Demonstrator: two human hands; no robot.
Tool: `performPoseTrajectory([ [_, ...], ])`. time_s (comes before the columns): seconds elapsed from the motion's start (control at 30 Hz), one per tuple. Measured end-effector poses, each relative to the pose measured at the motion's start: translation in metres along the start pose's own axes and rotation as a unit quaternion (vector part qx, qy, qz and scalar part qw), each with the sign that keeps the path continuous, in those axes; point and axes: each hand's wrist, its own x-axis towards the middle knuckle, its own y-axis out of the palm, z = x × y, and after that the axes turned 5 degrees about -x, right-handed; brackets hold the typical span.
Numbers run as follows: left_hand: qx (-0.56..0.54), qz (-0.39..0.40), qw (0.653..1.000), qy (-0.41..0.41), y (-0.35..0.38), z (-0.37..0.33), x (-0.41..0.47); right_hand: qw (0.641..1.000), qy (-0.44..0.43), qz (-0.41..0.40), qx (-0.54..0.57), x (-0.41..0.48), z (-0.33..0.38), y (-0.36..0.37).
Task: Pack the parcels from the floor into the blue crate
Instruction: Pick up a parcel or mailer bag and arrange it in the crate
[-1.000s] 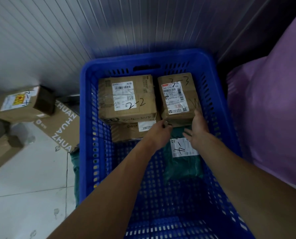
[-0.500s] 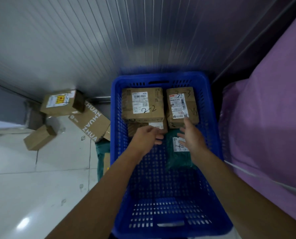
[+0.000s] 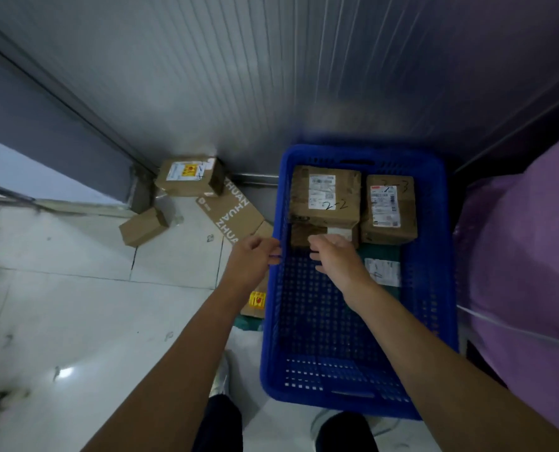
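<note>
- Pale tiled floor (image 3: 92, 305) under a ribbed wall (image 3: 239, 76), with purple sheeting (image 3: 526, 256) crowding the right side.
- I've got the blue crate (image 3: 271, 347) sitting against that wall. Its far end holds the box marked 2-2 (image 3: 325, 194) stacked on a lower box (image 3: 304, 234), with the box marked 3-3 (image 3: 389, 207) beside it. A green bag (image 3: 382, 269) lies flat on the bottom.
- Left hand (image 3: 250, 259) hangs right at the crate's left rim, fingers loosely curled, nothing in it. Blur stops me telling whether the fingertips touch the plastic.
- Right hand (image 3: 333, 256) hovers inside the crate near the lower box, fingers loosely bent, empty too.
- Out on the floor are a yellow-labelled box (image 3: 190, 174), a ZHUAN carton (image 3: 229, 213) and a small plain box (image 3: 142, 226). A yellow-stickered parcel (image 3: 255, 303) is tucked just beside the crate's left wall.
- Risk one, as I read it: that tucked parcel is partly hidden by the forearm and tight to the wall. A blind grab could rap knuckles on the rim or shove the crate.
- Risk two: 2-2 rides on another box, so dropping the next parcel hard against it could tip the stack.
- Risk three: a heavy carton landing on the soft bag could crush it.
</note>
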Motion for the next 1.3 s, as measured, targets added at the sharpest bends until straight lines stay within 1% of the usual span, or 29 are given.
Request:
performPoseTrajectory([
  [0.1,-0.012,-0.015,1.0,-0.011,-0.039,0.017,0.015,0.999,-0.008,0.022,-0.024,0.003,-0.009,0.039],
  [0.2,0.01,-0.022,0.999,-0.026,-0.082,0.042,0.032,0.997,-0.007,0.038,-0.06,0.008,-0.023,0.082],
  [0.37,0.052,-0.006,0.997,-0.049,-0.132,0.079,0.065,0.996,0.04,0.025,-0.078,0.025,-0.044,0.147],
  [0.5,0.1,0.031,0.992,-0.071,-0.152,0.112,0.101,0.989,0.06,0.03,-0.13,0.054,-0.064,0.192],
  [0.6,0.12,0.062,0.987,-0.088,-0.159,0.139,0.125,0.983,0.096,0.002,-0.157,0.085,-0.092,0.214],
  [0.73,0.13,0.097,0.98,-0.112,-0.156,0.182,0.156,0.971,0.116,-0.038,-0.203,0.117,-0.127,0.235],
  [0.77,0.131,0.104,0.979,-0.116,-0.154,0.195,0.163,0.967,0.136,-0.044,-0.213,0.126,-0.133,0.239],
  [0.83,0.134,0.122,0.976,-0.122,-0.148,0.223,0.18,0.931,0.138,-0.062,-0.333,0.134,-0.145,0.248],
  [0.87,0.141,0.131,0.974,-0.121,-0.144,0.236,0.185,0.921,0.144,-0.062,-0.357,0.145,-0.155,0.252],
  [0.9,0.152,0.139,0.971,-0.119,-0.14,0.248,0.19,0.918,0.146,-0.067,-0.362,0.156,-0.165,0.255],
  [0.93,0.163,0.144,0.969,-0.116,-0.135,0.257,0.193,0.925,0.154,-0.064,-0.342,0.166,-0.173,0.256],
  [0.97,0.173,0.151,0.967,-0.115,-0.131,0.266,0.195,0.939,0.173,-0.085,-0.283,0.174,-0.181,0.26],
  [1.0,0.178,0.16,0.964,-0.113,-0.126,0.274,0.197,0.947,0.211,-0.118,-0.21,0.181,-0.186,0.264],
  [1.03,0.179,0.169,0.963,-0.109,-0.122,0.282,0.199,0.949,0.229,-0.139,-0.167,0.187,-0.189,0.268],
  [1.1,0.176,0.178,0.963,-0.101,-0.114,0.294,0.204,0.945,0.225,-0.163,-0.172,0.196,-0.191,0.275],
  [1.17,0.167,0.176,0.965,-0.095,-0.109,0.301,0.208,0.941,0.209,-0.172,-0.202,0.199,-0.19,0.278],
  [1.3,0.156,0.171,0.97,-0.077,-0.105,0.301,0.213,0.938,0.189,-0.181,-0.226,0.209,-0.198,0.279],
])
